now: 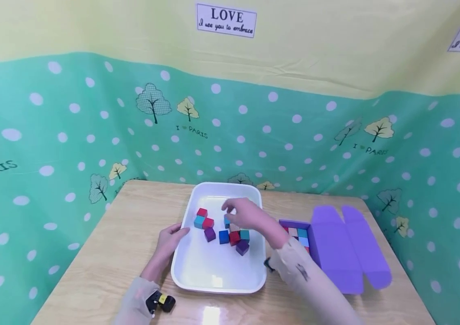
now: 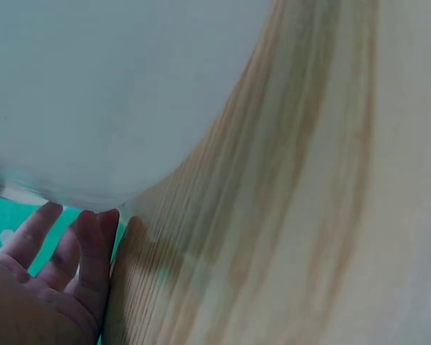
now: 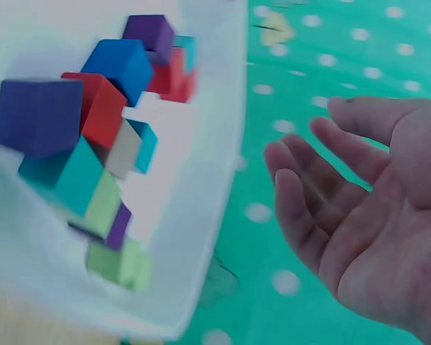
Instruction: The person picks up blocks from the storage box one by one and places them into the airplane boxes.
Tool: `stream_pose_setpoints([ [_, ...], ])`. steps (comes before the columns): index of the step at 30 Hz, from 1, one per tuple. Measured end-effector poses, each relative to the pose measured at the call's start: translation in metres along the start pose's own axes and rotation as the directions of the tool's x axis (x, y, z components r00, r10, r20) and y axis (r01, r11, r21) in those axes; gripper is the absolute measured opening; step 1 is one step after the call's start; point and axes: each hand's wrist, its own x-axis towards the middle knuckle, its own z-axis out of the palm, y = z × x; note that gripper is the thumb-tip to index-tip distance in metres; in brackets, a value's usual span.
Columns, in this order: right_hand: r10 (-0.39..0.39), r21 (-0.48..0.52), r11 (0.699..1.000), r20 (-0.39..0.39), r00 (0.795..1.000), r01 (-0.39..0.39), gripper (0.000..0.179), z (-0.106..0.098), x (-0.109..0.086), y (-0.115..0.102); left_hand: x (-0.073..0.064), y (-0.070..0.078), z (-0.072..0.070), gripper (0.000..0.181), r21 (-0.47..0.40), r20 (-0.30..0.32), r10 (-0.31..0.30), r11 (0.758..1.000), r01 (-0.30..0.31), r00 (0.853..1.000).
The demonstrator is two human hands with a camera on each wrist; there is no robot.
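Most cubes (image 1: 223, 237) lie nearer the empty, loosely curved right hand (image 1: 245, 214) than the left hand (image 1: 168, 240) gripping the left edge of the tray (image 1: 218, 290)

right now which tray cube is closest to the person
The right-hand purple cube in the head view; the other visible cubes in the tray lie farther away.

Both sleeves (image 1: 315, 286) are pale; the black left wrist device (image 1: 167, 304) has a seemingly yellow band (image 1: 162, 299)
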Motion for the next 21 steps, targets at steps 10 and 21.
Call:
stream_pose_setpoints([
  [10, 0.004, -0.173, 0.985, 0.078, 0.997, 0.009, 0.042, 0.035, 0.093, 0.000, 0.004, 0.001, 0.004, 0.053, -0.036, 0.004, 0.021, 0.999, -0.021, 1.000],
  [21, -0.049, -0.444, 0.891, 0.121, 0.991, 0.098, 0.053, 0.079, 0.134, 0.001, 0.002, -0.002, 0.000, 0.052, -0.030, -0.007, -0.004, 1.000, 0.004, 1.000],
])
